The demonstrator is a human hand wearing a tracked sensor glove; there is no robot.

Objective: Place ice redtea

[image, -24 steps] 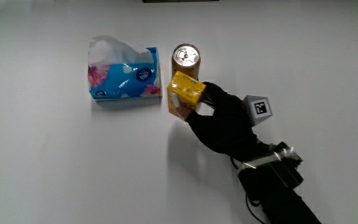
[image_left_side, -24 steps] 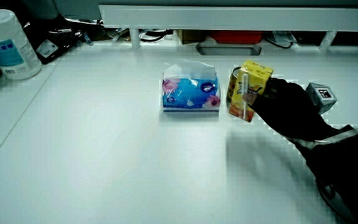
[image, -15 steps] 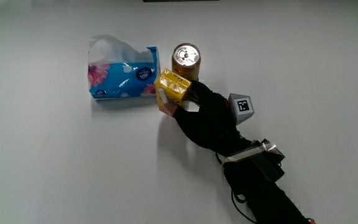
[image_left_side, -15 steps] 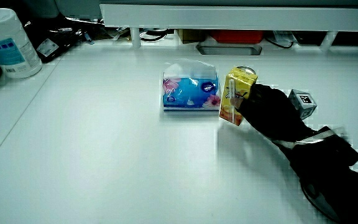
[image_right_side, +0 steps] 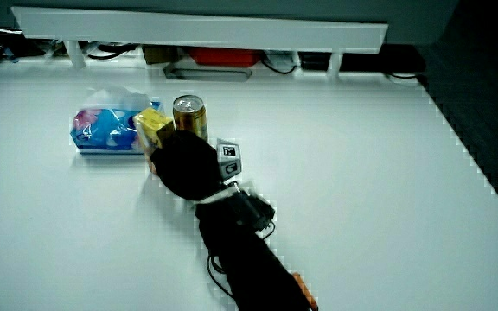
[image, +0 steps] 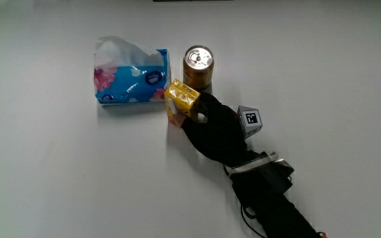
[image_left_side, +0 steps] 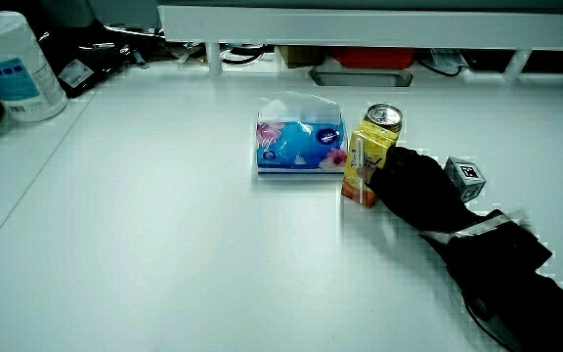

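The ice redtea is a small yellow carton (image: pixel 180 101) with a straw on its side. It stands on the white table (image: pixel 58 178) beside the blue tissue pack (image: pixel 129 80), a little nearer to the person than the gold can (image: pixel 198 63). The hand (image: pixel 202 116) in the black glove is shut on the carton; the patterned cube (image: pixel 250 119) sits on its back. Both side views show the carton (image_left_side: pixel 364 166) (image_right_side: pixel 151 129) upright between the tissue pack (image_left_side: pixel 300 142) (image_right_side: pixel 106 130) and the hand (image_left_side: pixel 399 176) (image_right_side: pixel 182 161), with the can (image_left_side: pixel 382 118) (image_right_side: pixel 188 116) close by.
A white canister with blue print (image_left_side: pixel 10 66) stands at the table's edge in a side view. A low white partition (image_left_side: pixel 379 24) (image_right_side: pixel 197 30) runs along the table, with cables and a red item under it. The black forearm (image: pixel 270 198) reaches in from the person's side.
The hand has carried the carton toward the tissue pack and lowered it; it now stands on the table next to the pack, still held.
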